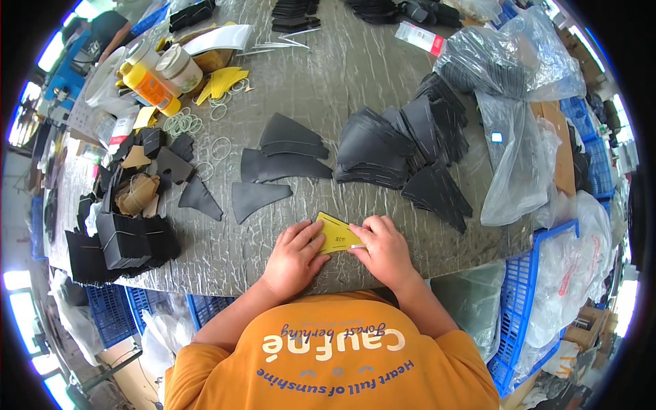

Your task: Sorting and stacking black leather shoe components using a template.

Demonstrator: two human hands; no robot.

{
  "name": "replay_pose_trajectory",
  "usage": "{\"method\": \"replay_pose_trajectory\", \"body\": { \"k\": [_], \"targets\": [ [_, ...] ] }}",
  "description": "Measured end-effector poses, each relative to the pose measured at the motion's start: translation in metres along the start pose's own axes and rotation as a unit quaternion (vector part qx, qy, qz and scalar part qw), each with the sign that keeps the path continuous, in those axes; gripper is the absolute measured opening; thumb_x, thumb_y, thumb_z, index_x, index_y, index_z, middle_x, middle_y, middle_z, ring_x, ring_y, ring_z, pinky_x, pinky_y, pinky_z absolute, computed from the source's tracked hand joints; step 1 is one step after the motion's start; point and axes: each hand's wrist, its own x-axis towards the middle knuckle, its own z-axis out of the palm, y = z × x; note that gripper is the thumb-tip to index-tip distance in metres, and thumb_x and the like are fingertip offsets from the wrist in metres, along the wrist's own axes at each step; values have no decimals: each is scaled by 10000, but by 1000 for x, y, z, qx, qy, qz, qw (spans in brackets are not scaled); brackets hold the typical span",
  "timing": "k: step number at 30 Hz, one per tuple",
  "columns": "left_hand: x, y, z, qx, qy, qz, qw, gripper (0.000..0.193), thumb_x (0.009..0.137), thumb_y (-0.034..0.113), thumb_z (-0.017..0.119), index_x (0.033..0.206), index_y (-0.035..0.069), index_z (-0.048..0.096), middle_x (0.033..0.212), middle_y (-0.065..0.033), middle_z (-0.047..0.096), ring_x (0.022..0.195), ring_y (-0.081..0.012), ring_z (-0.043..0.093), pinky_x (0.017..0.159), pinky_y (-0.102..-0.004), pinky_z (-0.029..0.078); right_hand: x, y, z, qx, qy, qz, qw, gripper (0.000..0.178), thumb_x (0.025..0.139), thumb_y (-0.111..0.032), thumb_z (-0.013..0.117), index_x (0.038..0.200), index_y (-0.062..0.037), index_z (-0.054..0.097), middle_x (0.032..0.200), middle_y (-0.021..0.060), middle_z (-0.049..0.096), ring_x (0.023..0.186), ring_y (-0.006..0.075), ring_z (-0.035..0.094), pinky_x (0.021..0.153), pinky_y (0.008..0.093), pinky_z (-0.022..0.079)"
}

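A small yellow template (333, 236) with slots and handwriting lies in front of me near the table's front edge. My left hand (295, 254) presses on its left side, fingers curled together over the edge. At its right side my right hand (384, 249) pinches a thin white marking pen (357, 246), whose tip is by the template. Whatever is under the template is mostly hidden. Just beyond are loose black curved pieces (260, 198), one of them a longer curved piece (283, 166).
Stacks of black pieces (372, 147) are to the right, beside clear plastic bags (516, 157). At left stand bundled black pieces (123, 239), rubber bands (183, 123), a yellow bottle (150, 89) and jars (179, 68). A blue crate (517, 301) is at the table's right front.
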Motion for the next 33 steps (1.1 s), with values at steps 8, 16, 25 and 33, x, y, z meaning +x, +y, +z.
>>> {"method": "replay_pose_trajectory", "body": {
  "k": [8,16,25,33],
  "targets": [
    [2,0,-3,40,-9,-10,999,376,766,165,771,1119,56,697,1324,-82,620,1207,-337,546,987,-485,433,2,3,2,-18,0,-19,1000,420,731,-185,804,1117,-54,700,985,48,572,945,263,576,757,383,532],
    [4,0,-11,79,-35,-28,996,370,759,218,775,1118,148,717,1340,7,629,1201,-327,543,1000,-493,378,11,-4,-18,18,103,-51,993,224,829,-115,720,1033,-36,669,1000,84,574,970,303,576,786,417,502],
    [4,-2,-13,75,-52,-43,995,400,742,276,799,1123,175,731,1353,40,623,1222,-303,528,1026,-488,364,10,-29,5,302,9,23,953,105,903,-61,679,913,-15,585,829,182,631,774,373,644,675,401,505],
    [2,-5,-10,90,-51,-36,994,425,735,290,799,1145,208,725,1363,53,615,1239,-290,515,1035,-482,360,17,-31,15,298,-29,-20,954,87,902,-42,660,903,-20,575,803,176,635,752,378,636,670,410,504]
  ]
}}
